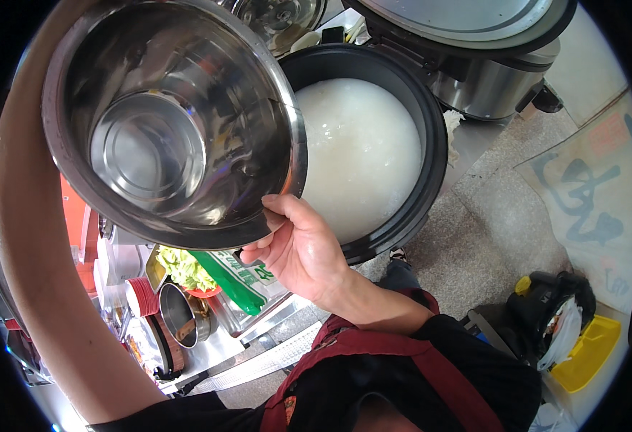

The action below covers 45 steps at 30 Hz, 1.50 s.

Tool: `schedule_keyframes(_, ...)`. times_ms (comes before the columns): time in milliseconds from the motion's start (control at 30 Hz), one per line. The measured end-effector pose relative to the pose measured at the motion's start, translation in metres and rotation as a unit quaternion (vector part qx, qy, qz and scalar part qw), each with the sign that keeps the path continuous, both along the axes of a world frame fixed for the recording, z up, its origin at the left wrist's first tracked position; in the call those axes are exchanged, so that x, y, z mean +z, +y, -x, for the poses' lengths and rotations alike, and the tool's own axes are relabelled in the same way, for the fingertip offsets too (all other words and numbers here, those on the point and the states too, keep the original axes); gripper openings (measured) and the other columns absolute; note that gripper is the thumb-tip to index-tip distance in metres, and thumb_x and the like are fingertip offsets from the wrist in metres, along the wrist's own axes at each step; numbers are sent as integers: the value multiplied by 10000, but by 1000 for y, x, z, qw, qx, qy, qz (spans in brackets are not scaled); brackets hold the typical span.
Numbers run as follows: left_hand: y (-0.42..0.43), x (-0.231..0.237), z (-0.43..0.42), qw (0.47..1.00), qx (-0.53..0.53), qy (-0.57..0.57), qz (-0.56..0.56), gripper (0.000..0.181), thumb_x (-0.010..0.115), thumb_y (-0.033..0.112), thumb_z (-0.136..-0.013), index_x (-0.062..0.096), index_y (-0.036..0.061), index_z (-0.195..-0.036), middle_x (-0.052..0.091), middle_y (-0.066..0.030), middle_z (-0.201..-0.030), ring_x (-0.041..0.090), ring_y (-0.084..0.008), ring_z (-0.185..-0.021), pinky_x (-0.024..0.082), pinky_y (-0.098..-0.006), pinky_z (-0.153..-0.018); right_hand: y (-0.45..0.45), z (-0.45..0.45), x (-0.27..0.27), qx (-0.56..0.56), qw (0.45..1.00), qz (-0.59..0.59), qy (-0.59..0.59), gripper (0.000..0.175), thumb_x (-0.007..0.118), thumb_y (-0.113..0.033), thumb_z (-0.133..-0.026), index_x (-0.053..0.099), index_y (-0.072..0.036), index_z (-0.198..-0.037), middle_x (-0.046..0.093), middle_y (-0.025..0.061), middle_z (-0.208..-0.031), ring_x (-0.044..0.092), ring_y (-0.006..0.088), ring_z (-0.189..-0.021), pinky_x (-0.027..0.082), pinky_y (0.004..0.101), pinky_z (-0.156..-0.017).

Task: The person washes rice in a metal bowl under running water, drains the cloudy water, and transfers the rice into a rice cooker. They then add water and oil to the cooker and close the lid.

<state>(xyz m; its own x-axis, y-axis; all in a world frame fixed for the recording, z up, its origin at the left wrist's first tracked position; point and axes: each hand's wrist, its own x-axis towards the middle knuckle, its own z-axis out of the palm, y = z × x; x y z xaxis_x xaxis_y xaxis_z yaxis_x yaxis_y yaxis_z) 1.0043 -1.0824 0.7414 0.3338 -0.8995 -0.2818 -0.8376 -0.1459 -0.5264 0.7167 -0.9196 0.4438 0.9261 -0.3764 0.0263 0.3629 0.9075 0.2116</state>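
My right hand (307, 245) holds the lower right rim of a large stainless steel mixing bowl (148, 146), thumb inside the rim and fingers underneath. Tilted towards the camera, the bowl shows a shiny inside with no food visible. My left forearm runs up the left side and passes behind the bowl's upper left rim; the left hand is out of view. Right of the bowl, partly covered by its rim, stands a black round cooker pot (437, 140). Cloudy white liquid (362, 156), apparently with rice in it, fills much of the pot.
A steel rice cooker (488, 81) with raised lid stands at upper right. Lower left are shredded greens (186, 267), a green-and-white bag (229, 281), stacked red cups (142, 297) and a steel pot (202, 321). A black bin bag (542, 302) and yellow tray (591, 353) lie lower right.
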Motion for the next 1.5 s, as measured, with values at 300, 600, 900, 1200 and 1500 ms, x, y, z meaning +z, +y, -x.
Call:
schedule_keyframes(300, 82, -4, -18, 975, 96, 181, 90, 414, 564, 282, -921, 613, -38, -1179, 673, -126, -1046, 623, -163, -932, 468, -306, -895, 7, 5, 16, -25, 992, 119, 45, 237, 452, -127, -954, 607, 53, -966, 686, 163, -821, 689, 226, -665, 602, 330, -623)
schedule_keyframes(600, 132, -1, -30, 960, 137, 215, 114, 421, 628, 259, -852, 627, -35, -1153, 682, -117, -1006, 638, -176, -903, 476, -302, -869, 28, -2, 25, -24, 984, 162, 76, 250, 472, -172, -966, 596, 42, -1001, 687, 142, -811, 693, 227, -683, 602, 375, -634)
schedule_keyframes(900, 200, 4, -24, 945, 217, 131, 206, 633, 716, 217, -681, 567, -38, -1240, 662, -172, -1090, 638, -248, -998, 475, -345, -909, 41, 1, 34, -19, 972, 220, 79, 171, 479, -142, -952, 531, 7, -1018, 651, 126, -758, 678, 231, -682, 597, 365, -659)
schedule_keyframes(1200, 241, -8, -3, 884, 188, 275, 328, 505, 624, 140, -718, 606, 13, -1207, 637, -51, -889, 596, -127, -808, 469, -274, -781, 56, 28, 53, -69, 915, 359, 170, 274, 487, -142, -960, 503, 41, -1164, 680, 171, -913, 699, 274, -736, 606, 404, -639)
schedule_keyframes(1500, 161, -88, 139, 644, -85, 731, 210, 326, 608, 71, -791, 644, 80, -1115, 670, -12, -907, 628, -85, -752, 505, -236, -698, 153, 191, 78, -464, 699, 361, 407, 224, 507, -60, -936, 508, 37, -1137, 669, 140, -911, 682, 216, -696, 587, 315, -546)
